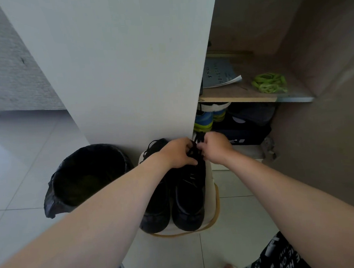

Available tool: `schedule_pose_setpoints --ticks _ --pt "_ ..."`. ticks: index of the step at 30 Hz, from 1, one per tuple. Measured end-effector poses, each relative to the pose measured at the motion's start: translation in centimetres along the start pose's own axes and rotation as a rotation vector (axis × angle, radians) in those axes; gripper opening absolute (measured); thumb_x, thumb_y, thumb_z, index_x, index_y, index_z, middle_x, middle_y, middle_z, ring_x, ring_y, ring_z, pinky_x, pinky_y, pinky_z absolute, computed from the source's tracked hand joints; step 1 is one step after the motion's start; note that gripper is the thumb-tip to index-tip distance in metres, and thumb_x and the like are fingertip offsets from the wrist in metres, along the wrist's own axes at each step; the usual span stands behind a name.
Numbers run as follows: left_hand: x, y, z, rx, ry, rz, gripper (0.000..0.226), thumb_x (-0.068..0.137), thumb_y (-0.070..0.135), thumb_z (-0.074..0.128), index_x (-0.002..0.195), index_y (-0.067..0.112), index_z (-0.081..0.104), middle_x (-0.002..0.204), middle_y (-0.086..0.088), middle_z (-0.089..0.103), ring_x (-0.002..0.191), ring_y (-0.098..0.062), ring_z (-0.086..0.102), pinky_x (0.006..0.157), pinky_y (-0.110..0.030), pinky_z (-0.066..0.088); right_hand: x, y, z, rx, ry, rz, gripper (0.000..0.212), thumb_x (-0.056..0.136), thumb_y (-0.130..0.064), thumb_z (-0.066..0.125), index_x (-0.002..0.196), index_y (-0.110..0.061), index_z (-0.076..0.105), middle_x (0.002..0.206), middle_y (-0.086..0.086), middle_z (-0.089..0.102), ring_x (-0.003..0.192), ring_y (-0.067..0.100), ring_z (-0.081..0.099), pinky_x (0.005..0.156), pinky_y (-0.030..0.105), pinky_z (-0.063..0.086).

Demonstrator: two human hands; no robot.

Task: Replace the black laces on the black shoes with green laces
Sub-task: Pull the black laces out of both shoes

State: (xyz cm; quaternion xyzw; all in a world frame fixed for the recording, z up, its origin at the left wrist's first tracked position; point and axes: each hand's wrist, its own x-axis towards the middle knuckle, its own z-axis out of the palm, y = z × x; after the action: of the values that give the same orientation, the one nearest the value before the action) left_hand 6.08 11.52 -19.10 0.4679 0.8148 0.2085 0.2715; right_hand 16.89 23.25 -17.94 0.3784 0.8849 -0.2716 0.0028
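Low in front of the open cupboard, a pair of black shoes (188, 200) stands side by side on a pale round seat with a tan rim (216, 202), toes toward the camera. The near arm covers much of the shoe on the left.

Both hands meet at the far end of the shoe on the right. The left hand (178, 153) is curled over the black laces (198, 151), its thumb lying along the shoe's upper. The right hand (214, 147) is closed in a pinch on the same tangle, from which a strand rises between the two hands. Only the backs of the hands face the camera, so the fingertips are hidden and black lace against black shoe makes the eyelets impossible to make out.

Well apart from the shoes, the green laces (270, 83) lie in a loose bundle on the cupboard shelf (242, 96), near a grey booklet (220, 72) partly cut off by the white door (125, 64). Below the shelf sit blue-and-yellow trainers (204, 119), half hidden by the door, and a dark box (249, 133) whose print is too small to read. A bin lined with a black bag (87, 175) stands just left of the seat. Patterned shorts (281, 256) show at the bottom edge.
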Motion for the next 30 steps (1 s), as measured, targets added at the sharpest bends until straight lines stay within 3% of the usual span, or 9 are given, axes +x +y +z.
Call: schedule_pose_setpoints --ticks 4,7,11,14,18,21,24,26,30 --pt "0.3 0.1 0.0 0.001 -0.058 -0.033 0.057 0.077 0.043 0.080 0.123 0.018 0.058 0.112 0.003 0.063 0.103 -0.016 0.059 0.090 -0.028 0.047 0.1 -0.5 -0.6 0.251 0.351 -0.066 0.022 0.101 -0.027 0.055 0.086 -0.012 0.050 0.083 0.002 0.067 0.075 0.021 0.064 0.067 0.040 0.055" --pt "-0.1 0.9 -0.2 -0.039 -0.031 -0.022 0.044 0.084 0.043 0.072 0.119 0.018 0.061 0.110 0.001 0.064 0.102 -0.018 0.060 0.089 -0.030 0.048 -0.4 -0.9 -0.6 0.248 0.293 -0.128 0.024 0.099 -0.027 0.061 0.086 -0.007 0.056 0.076 0.000 0.063 0.067 0.012 0.057 0.055 0.020 0.043" --pt "-0.2 1.9 -0.5 -0.115 0.088 0.013 0.018 0.087 0.029 0.071 0.094 0.012 0.069 0.090 -0.003 0.068 0.087 -0.019 0.064 0.070 -0.026 0.045 -0.2 -1.0 -0.6 0.318 0.260 -0.208 0.027 0.089 -0.030 0.072 0.072 -0.014 0.060 0.071 0.000 0.063 0.069 0.016 0.060 0.062 0.031 0.045" --pt "0.0 1.8 -0.6 -0.123 0.131 -0.052 0.021 0.085 0.030 0.073 0.072 0.017 0.063 0.070 0.004 0.060 0.069 -0.013 0.056 0.056 -0.023 0.038 -0.5 -1.4 -0.8 0.345 0.245 -0.184 0.025 0.091 -0.031 0.069 0.069 -0.023 0.059 0.070 -0.007 0.061 0.068 0.010 0.059 0.059 0.027 0.042" --pt "0.3 1.2 -0.9 -0.178 0.232 -0.105 0.029 0.083 0.029 0.074 0.063 0.016 0.058 0.059 0.005 0.053 0.059 -0.012 0.050 0.049 -0.023 0.034 -1.0 -1.3 -1.0 0.304 -0.111 0.109 0.018 0.091 -0.033 0.058 0.096 -0.017 0.064 0.089 0.004 0.069 0.071 0.022 0.073 0.064 0.036 0.059" --pt "0.4 1.1 -0.7 -0.256 0.242 -0.080 0.024 0.086 0.028 0.072 0.069 0.016 0.060 0.062 0.007 0.058 0.057 -0.006 0.050 0.050 -0.018 0.034 -1.4 -0.6 -0.3 0.153 -0.301 0.113 0.016 0.089 -0.025 0.069 0.100 -0.015 0.063 0.090 0.009 0.071 0.070 0.021 0.074 0.061 0.035 0.061" --pt "0.3 1.5 -0.3 -0.257 0.171 -0.016 0.016 0.085 0.023 0.072 0.085 0.009 0.066 0.075 0.000 0.066 0.066 -0.011 0.056 0.064 -0.024 0.042 -0.6 0.1 0.3 0.040 -0.255 0.050 0.019 0.088 -0.023 0.076 0.085 -0.006 0.067 0.076 0.012 0.073 0.066 0.022 0.073 0.066 0.040 0.062" --pt "0.1 1.4 0.0 -0.187 0.072 0.003 0.020 0.082 0.022 0.074 0.094 0.007 0.065 0.085 -0.003 0.065 0.075 -0.014 0.057 0.072 -0.027 0.045 -0.1 0.3 0.6 -0.107 -0.231 0.017 0.020 0.087 -0.020 0.076 0.081 -0.003 0.068 0.081 0.013 0.074 0.073 0.027 0.073 0.071 0.041 0.061" --pt "0.1 1.1 0.5 -0.092 -0.045 0.005 0.020 0.078 0.015 0.071 0.096 0.017 0.062 0.100 -0.004 0.069 0.093 -0.019 0.064 0.088 -0.032 0.052 -0.3 -0.5 -0.2 0.041 0.148 -0.062 0.035 0.096 -0.031 0.064 0.068 -0.017 0.048 0.074 0.002 0.062 0.073 0.024 0.060 0.061 0.035 0.043"
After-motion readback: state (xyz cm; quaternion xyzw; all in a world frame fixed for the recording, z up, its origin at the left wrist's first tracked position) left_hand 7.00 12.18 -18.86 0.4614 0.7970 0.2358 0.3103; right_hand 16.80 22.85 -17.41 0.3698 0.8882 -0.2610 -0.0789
